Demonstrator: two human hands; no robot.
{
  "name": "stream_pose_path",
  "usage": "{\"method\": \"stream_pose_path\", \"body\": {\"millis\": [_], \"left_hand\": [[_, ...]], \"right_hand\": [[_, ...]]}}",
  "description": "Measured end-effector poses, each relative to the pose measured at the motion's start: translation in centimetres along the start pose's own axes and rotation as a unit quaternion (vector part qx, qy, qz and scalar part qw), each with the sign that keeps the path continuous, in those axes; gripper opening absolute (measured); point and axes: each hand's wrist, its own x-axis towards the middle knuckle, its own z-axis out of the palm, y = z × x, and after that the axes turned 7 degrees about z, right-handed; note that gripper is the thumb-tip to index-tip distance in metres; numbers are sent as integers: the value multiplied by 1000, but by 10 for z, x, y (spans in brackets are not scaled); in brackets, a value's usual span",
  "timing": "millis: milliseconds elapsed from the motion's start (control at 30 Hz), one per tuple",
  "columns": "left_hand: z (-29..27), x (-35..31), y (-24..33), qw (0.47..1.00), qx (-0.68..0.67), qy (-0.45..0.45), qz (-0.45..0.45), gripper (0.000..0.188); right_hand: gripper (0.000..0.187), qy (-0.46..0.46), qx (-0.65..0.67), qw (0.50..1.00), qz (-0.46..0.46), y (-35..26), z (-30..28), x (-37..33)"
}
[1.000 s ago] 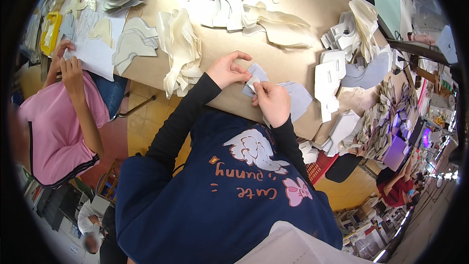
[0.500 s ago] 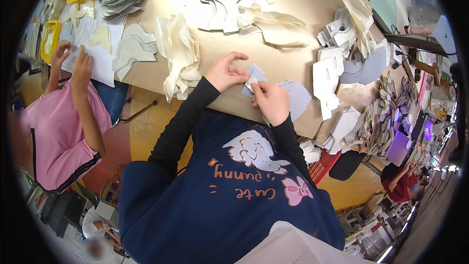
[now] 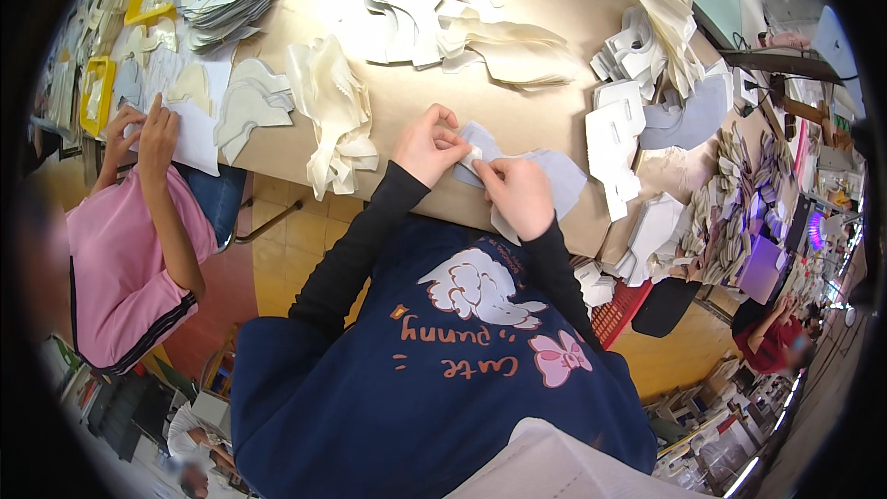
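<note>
Near the front edge of the table, a small white piece (image 3: 471,158) sits between my two hands. My left hand (image 3: 428,145) pinches it from the left, its index finger arched above the other fingertips. From the right, my right hand (image 3: 519,192) has thumb and finger closed on the same piece. Under and around the fingers lies a light grey-blue cut piece (image 3: 481,137) of sheet material. A further grey-blue cut piece (image 3: 565,177) extends to the right, partly hidden by my right hand. How the white piece is joined to the grey-blue one cannot be made out.
Cream cut pieces (image 3: 330,111) lie left of my hands, and white pieces (image 3: 613,143) are stacked at the right. Farther back are more cream pieces (image 3: 522,48). A co-worker in a pink shirt (image 3: 139,268) handles white sheets at the left, near yellow frames (image 3: 96,97).
Both hands stay at the white piece, with my right fingers slightly lower and nearer the left ones. The whole view has shifted a little. The co-worker's hands have moved slightly.
</note>
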Motion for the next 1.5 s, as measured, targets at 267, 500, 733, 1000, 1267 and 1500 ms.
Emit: {"method": "stream_pose_path", "body": {"millis": [267,500,733,1000,1267,1500], "left_hand": [[0,-1,-12,999,-43,0,32,27],[-2,-1,-2,1000,-1,-5,13,26],[-2,-2,-9,994,-107,11,21,31],[-3,-2,-14,988,-149,41,19,30],[9,-9,-6,990,88,58,90,14],[18,-11,-7,889,304,98,329,17]], "right_hand": [[35,-65,34,997,29,21,-35,-18],[35,-147,129,979,-53,32,-35,-20],[33,-214,209,954,13,66,-49,-27],[24,-40,318,947,29,94,-52,-27],[23,13,236,972,9,97,-55,-16],[24,17,248,969,1,98,-68,-6]]}}
